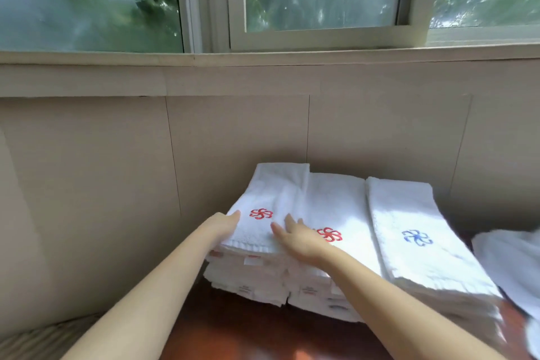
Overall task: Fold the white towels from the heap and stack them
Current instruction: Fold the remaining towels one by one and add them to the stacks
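Both hands lay flat with fingers straight, clamped on nothing: the left hand (225,224) pressed against the outer edge of the top towel (258,232), and the right hand (299,240) rested palm down on its other side, fingertips pointing toward the wall (87,184). Held this way, the hands seemed to be squaring and smoothing the folded towel so that it sat true on the left stack (248,278) directly beneath them, rather than lifting it. The towel's red emblem (261,214) showed between the two hands, just beyond the fingertips. Under and just past the right hand stood the middle stack (336,202), touching the first, and beyond that, further to the right, the stack with the blue emblem (409,213); packing them side by side against the wall probably kept them from toppling. Well apart on the far right lay the unfolded heap (508,266), within reach for the next towel. All rested on the reddish wooden table (248,330).
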Demonstrator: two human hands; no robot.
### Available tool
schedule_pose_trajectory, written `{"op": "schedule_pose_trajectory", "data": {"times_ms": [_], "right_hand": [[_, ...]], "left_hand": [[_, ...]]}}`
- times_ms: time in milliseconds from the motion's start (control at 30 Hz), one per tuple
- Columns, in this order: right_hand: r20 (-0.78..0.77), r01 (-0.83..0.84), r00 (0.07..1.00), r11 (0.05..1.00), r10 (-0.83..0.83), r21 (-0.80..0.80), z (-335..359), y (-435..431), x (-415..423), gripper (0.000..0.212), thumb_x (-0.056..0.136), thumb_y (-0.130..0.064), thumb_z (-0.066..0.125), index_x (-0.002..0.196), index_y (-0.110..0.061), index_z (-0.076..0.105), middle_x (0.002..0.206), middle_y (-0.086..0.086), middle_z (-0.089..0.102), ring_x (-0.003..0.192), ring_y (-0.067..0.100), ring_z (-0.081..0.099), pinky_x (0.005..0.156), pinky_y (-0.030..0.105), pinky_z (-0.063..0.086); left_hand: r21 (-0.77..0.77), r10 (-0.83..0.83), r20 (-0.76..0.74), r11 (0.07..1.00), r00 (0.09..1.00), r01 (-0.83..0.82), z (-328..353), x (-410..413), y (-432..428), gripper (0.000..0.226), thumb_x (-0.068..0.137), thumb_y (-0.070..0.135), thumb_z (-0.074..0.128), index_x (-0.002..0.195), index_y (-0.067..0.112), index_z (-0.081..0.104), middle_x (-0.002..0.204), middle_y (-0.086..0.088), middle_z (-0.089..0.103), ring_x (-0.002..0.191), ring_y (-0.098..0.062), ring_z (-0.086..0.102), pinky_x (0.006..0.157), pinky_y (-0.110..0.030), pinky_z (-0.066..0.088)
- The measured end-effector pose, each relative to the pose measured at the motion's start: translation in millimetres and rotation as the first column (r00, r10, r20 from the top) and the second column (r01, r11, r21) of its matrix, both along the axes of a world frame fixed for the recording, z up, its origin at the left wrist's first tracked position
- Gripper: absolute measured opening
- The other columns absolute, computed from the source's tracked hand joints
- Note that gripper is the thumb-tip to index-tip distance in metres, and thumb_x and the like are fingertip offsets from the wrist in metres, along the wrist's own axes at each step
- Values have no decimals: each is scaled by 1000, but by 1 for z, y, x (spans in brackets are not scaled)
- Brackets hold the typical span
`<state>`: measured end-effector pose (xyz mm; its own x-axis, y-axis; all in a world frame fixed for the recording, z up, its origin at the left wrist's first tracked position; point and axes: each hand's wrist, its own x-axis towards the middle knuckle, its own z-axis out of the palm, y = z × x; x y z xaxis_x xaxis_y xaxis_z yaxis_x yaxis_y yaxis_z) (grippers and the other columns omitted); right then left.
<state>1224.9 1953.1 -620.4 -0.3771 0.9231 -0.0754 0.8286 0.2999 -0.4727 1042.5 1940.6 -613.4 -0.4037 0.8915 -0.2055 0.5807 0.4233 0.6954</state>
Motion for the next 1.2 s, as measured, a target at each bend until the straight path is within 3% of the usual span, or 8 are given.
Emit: {"op": "schedule_pose_trajectory", "data": {"times_ms": [100,233,333,500,700,967,1067,1200], "right_hand": [[-80,-41,996,999,41,-5,6,-46,12,60,99,-47,33,145,-9,26,150,17,32,131,30,41,100,33,33],[-117,-150,983,985,140,-83,11,-99,42,62,96,-36,47,149,-12,26,150,5,37,137,16,38,109,25,30],[-155,-157,977,985,144,-69,15,-131,76,43,94,-26,51,135,-12,53,136,1,55,121,11,52,101,20,38],[-222,-4,975,992,-24,-125,8,-159,161,27,92,-23,50,113,-18,66,94,-6,67,74,8,66,63,12,46],[-348,355,865,931,-363,-89,-9,-175,297,21,93,-17,53,84,-7,69,77,5,67,55,13,64,51,15,46],[-217,778,628,608,-747,158,-42,-214,478,27,90,-9,46,108,-11,66,114,15,66,108,30,58,82,32,42],[-33,681,729,720,-684,137,-63,-224,513,36,92,-21,53,126,-13,57,131,10,56,123,23,49,98,28,37],[135,447,875,882,-466,147,-96,-235,518,50,82,-46,64,123,-18,54,125,2,47,120,19,45,100,28,35]], "left_hand": [[34,118,51,992,992,-120,-2,10,-43,61,97,48,32,144,9,27,99,-14,61,59,-21,51,48,-22,38],[14,176,-98,984,980,-175,-12,31,-93,69,95,49,38,145,7,16,120,-14,57,89,-29,64,70,-33,56],[-34,92,-113,995,989,-97,-14,58,-125,75,95,42,42,149,8,4,118,-9,55,78,-22,63,68,-30,55],[-155,-235,-51,962,971,225,-4,115,-157,39,96,28,41,130,9,48,93,-3,58,67,-16,59,55,-21,44],[-143,-449,-29,886,893,441,6,201,-167,22,95,27,40,111,20,54,93,-2,60,68,-14,58,66,-24,46],[-124,-640,21,761,768,637,-14,355,-148,23,92,23,44,111,21,56,88,-1,58,60,-13,54,60,-22,43],[-49,-702,-20,712,712,700,-35,421,-139,31,91,23,49,122,21,51,97,-2,58,66,-15,57,55,-21,43],[-6,-812,-291,530,505,848,-73,494,-142,50,86,21,56,136,22,46,129,-11,47,119,-27,50,101,-29,40]]}}
